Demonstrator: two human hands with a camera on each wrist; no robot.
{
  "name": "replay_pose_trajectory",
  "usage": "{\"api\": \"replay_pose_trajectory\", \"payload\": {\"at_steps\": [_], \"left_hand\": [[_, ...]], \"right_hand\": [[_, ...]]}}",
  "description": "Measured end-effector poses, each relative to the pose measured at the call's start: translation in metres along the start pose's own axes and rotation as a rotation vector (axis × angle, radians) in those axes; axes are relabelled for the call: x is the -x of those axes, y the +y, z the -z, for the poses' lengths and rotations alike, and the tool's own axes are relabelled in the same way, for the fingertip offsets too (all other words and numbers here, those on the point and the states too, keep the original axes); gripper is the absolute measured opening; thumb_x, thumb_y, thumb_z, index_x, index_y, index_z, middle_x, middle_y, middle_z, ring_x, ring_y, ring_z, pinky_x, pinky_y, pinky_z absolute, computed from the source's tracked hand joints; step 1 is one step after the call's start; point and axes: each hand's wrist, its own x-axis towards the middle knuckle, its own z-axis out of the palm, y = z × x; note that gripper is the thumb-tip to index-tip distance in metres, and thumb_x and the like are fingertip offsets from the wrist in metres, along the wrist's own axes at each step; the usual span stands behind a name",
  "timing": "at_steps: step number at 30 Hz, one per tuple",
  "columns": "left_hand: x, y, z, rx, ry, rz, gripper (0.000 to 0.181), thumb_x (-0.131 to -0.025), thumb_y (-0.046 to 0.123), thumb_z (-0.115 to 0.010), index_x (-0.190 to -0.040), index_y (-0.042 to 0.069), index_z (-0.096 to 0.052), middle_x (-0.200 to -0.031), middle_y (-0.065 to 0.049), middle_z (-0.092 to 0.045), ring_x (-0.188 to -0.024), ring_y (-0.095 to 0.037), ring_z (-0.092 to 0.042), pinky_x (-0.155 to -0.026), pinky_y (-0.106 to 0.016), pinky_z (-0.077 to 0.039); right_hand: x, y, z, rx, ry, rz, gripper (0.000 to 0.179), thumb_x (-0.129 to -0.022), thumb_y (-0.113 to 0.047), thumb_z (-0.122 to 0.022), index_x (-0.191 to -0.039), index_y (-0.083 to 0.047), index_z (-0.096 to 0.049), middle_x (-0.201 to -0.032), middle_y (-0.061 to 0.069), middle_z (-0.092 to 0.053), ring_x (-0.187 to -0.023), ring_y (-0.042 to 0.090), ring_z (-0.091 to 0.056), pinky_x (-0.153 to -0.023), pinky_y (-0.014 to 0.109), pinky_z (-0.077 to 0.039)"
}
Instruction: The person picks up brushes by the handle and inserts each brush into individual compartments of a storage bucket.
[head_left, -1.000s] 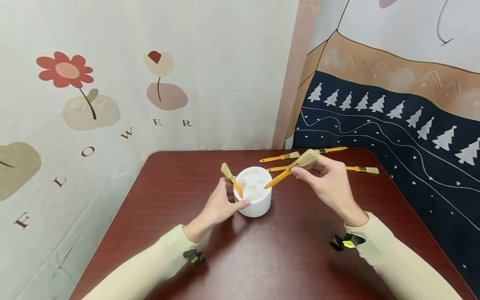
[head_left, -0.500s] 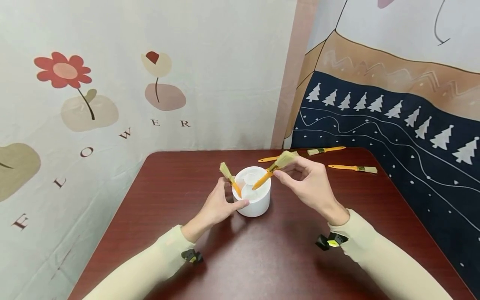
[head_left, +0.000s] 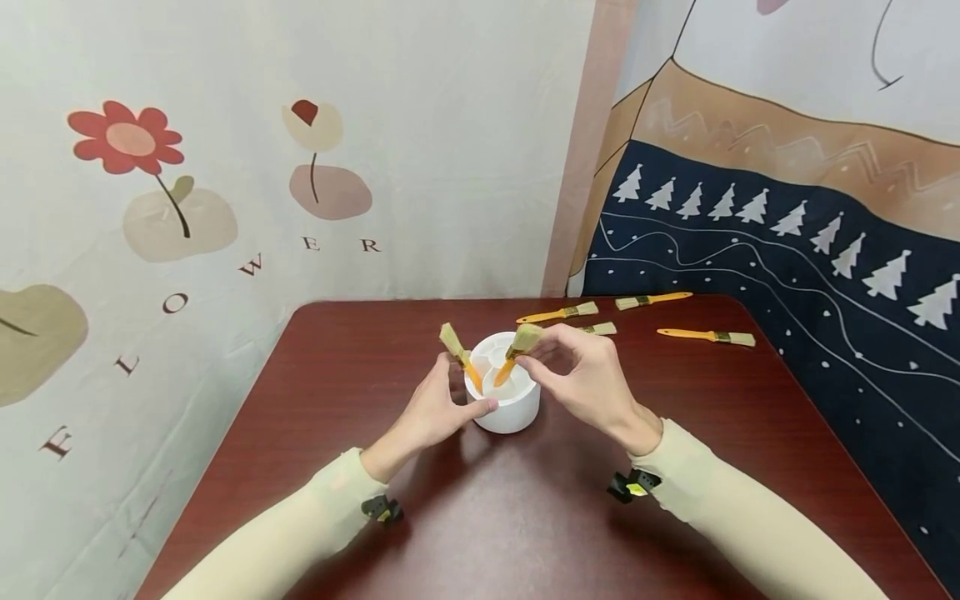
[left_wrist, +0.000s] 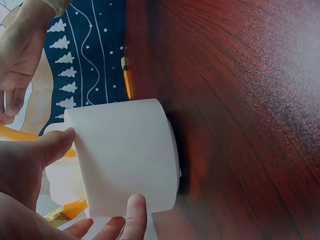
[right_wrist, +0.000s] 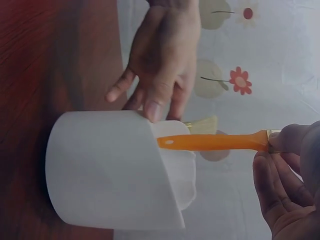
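Observation:
A white round holder [head_left: 513,417] with inner compartments and a slanted rim stands on the table. My left hand [head_left: 431,410] grips it from the left, thumb at the rim and fingers around the side. One paint brush [head_left: 452,342], yellow-handled, leans in the holder's left part, bristles up. Above the holder my right hand [head_left: 592,379] pinches a second paint brush [right_wrist: 215,142] near its metal band, handle end pointing down. In the right wrist view that handle tip is at the holder's rim; whether it touches the inside I cannot tell.
Behind the holder, more brushes lie on the dark red table [head_left: 487,517]: one brush [head_left: 558,315] at the back, another brush [head_left: 602,329] partly hidden by my right hand, a third brush [head_left: 654,300] at the far edge, and one brush [head_left: 707,336] to the right. Printed cloths hang behind.
My right hand has moved left with its brush, from right of the holder to over its opening, tilting the handle steeper. My left hand has stayed on the holder.

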Motion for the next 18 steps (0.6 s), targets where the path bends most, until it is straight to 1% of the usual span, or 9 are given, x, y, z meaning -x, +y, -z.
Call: {"api": "replay_pose_trajectory", "payload": {"at_steps": [3,12,13,16,18], "left_hand": [[-0.002,0.0,0.0,-0.008,-0.009,0.002,0.085,-0.096,0.032,-0.098,-0.161,0.007,-0.049,-0.154,-0.022,-0.071,-0.142,-0.04,-0.075,-0.121,-0.061,-0.06],[-0.002,0.0,0.004,-0.019,-0.02,-0.013,0.085,-0.096,0.032,-0.098,-0.16,0.005,-0.048,-0.153,-0.024,-0.072,-0.142,-0.041,-0.075,-0.122,-0.062,-0.058],[-0.002,0.001,0.004,-0.018,-0.021,-0.015,0.086,-0.095,0.032,-0.098,-0.16,0.004,-0.048,-0.153,-0.024,-0.072,-0.142,-0.041,-0.075,-0.123,-0.062,-0.058],[-0.002,0.0,0.004,-0.005,-0.023,-0.017,0.086,-0.095,0.03,-0.098,-0.16,0.004,-0.048,-0.154,-0.024,-0.071,-0.143,-0.042,-0.075,-0.124,-0.061,-0.058],[-0.001,0.0,0.003,0.001,-0.025,-0.024,0.086,-0.095,0.029,-0.098,-0.16,0.003,-0.047,-0.154,-0.024,-0.071,-0.143,-0.042,-0.075,-0.123,-0.061,-0.058]], "right_hand": [[0.0,0.002,-0.005,0.025,-0.015,0.022,0.024,-0.094,-0.002,-0.096,-0.112,-0.011,-0.083,-0.103,0.0,-0.088,-0.09,0.014,-0.085,-0.081,0.034,-0.072],[0.002,0.008,-0.021,0.08,-0.082,0.085,0.027,-0.094,-0.001,-0.095,-0.116,-0.011,-0.083,-0.104,0.001,-0.087,-0.09,0.014,-0.084,-0.068,0.042,-0.067],[0.003,0.009,-0.022,0.086,-0.088,0.088,0.027,-0.094,-0.002,-0.095,-0.116,-0.011,-0.083,-0.104,0.001,-0.086,-0.089,0.014,-0.083,-0.066,0.042,-0.066],[0.005,0.009,-0.026,0.105,-0.109,0.094,0.026,-0.095,-0.003,-0.094,-0.117,-0.01,-0.083,-0.105,0.002,-0.086,-0.09,0.014,-0.083,-0.066,0.035,-0.064],[0.006,0.01,-0.028,0.11,-0.124,0.091,0.027,-0.095,-0.002,-0.095,-0.118,-0.009,-0.083,-0.106,0.003,-0.086,-0.09,0.015,-0.084,-0.066,0.035,-0.065]]}}
